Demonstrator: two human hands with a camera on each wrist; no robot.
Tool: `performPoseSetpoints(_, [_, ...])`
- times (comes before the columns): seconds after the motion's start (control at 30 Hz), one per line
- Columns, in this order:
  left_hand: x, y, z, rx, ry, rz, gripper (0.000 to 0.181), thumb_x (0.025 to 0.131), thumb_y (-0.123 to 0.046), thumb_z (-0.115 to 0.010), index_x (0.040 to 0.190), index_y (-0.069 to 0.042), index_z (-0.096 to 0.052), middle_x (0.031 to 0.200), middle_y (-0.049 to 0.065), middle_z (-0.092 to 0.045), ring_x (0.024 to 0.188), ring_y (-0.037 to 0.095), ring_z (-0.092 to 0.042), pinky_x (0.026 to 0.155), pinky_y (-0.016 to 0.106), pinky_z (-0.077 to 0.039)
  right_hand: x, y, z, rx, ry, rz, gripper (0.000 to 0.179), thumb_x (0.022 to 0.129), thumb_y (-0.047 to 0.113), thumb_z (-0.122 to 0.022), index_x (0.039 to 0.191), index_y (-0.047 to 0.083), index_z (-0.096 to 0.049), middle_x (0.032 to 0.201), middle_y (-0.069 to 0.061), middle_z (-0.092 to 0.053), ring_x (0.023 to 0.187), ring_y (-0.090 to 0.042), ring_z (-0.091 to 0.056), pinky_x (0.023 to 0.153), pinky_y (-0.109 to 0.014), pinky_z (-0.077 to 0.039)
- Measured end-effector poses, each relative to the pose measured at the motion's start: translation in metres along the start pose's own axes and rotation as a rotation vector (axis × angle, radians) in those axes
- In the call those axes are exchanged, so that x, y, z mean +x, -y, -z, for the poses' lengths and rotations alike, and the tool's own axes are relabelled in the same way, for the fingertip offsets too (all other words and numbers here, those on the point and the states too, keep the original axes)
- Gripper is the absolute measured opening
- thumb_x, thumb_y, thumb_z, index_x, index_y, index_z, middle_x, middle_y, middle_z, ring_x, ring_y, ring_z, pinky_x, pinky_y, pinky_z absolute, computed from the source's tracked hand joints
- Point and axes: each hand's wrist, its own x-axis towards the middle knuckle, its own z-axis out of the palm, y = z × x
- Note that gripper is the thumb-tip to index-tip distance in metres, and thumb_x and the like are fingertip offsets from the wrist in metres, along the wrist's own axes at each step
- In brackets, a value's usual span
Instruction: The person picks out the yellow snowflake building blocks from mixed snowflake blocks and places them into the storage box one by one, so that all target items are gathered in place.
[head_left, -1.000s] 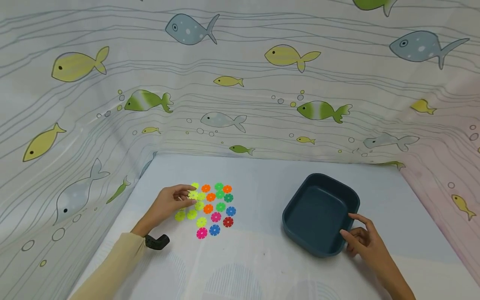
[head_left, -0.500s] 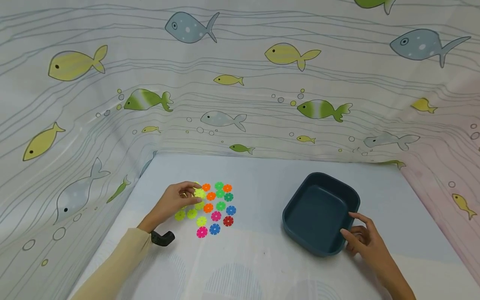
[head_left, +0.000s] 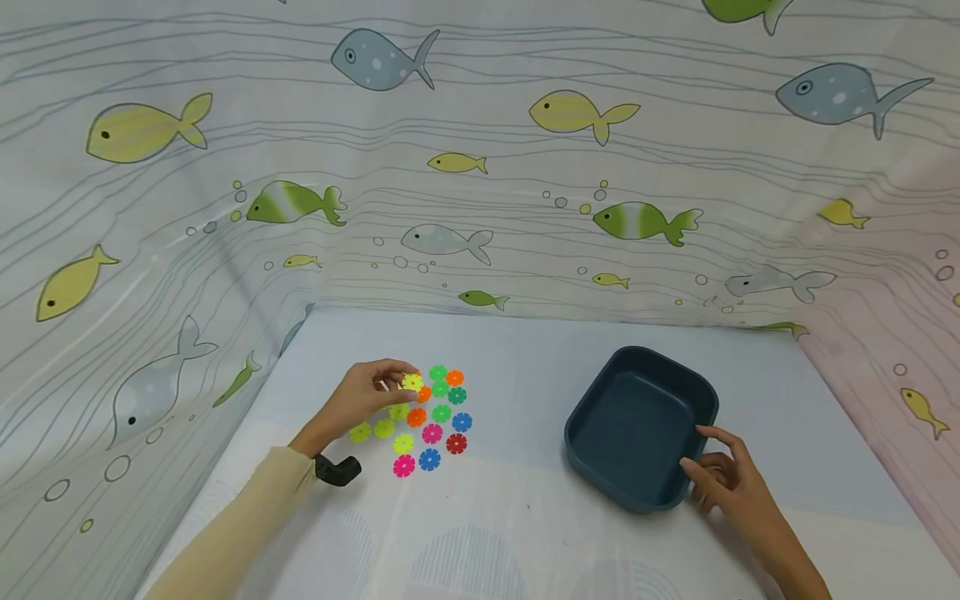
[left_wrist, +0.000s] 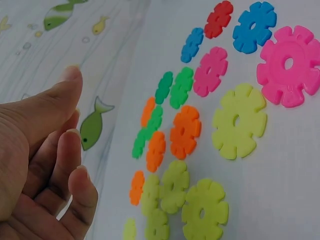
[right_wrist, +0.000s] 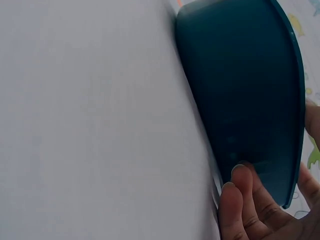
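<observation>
My left hand (head_left: 362, 398) pinches a yellow interlocking plastic disc (head_left: 412, 382) between thumb and fingertips, just over an orange disc (head_left: 423, 394). In the left wrist view the thumb and curled fingers show at the left, and the held disc is hidden. Flat on the table beneath and beside this hand lie several notched discs: yellow (left_wrist: 239, 121), pink (left_wrist: 289, 65), green (head_left: 441, 413), blue (head_left: 462, 422) and red (head_left: 456, 443). Off to the right, my right hand (head_left: 731, 483) grips the near right wall of a dark blue rectangular tub (head_left: 637, 433), some fingers lying against its outside.
A white tabletop (head_left: 510, 517) bears everything, with faint round prints near its front. Fish-patterned sheeting (head_left: 517, 208) rises at the back and both sides. A black wrist device (head_left: 339, 471) sits below the left sleeve cuff. The tub's inside holds nothing visible.
My left hand has moved right and slightly away from me, carrying the yellow disc from among the other yellow ones to over the orange ones. The right hand and tub have stayed put.
</observation>
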Motion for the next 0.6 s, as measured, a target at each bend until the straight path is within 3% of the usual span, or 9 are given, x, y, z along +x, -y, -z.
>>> performPoseSetpoints(0.23, [0.005,-0.002,-0.008,0.001,0.017,-0.018,0.045,0.085,-0.038,-0.086,0.123,-0.017,-0.075,0.094,0.000,-0.068,0.091,0.024,-0.060,0.076,0.031,-0.054,0.000,0.000,0.000,0.008,0.003,-0.007,0.067,0.105,0.032,-0.061,0.158,0.024,-0.019,0.112,-0.018,-0.062,0.079,-0.032,-0.064,0.066,-0.040,-0.058])
performPoseSetpoints(0.6, [0.013,-0.010,-0.016,0.010,0.039,-0.068,0.038,0.084,-0.038,-0.087,0.117,-0.023,-0.074,0.093,0.000,-0.066,0.088,0.023,-0.060,0.076,0.031,-0.053,0.001,0.001,0.002,0.024,0.028,-0.015,0.066,0.106,0.031,-0.060,0.157,0.023,-0.017,0.110,-0.019,-0.062,0.079,-0.034,-0.064,0.066,-0.041,-0.057])
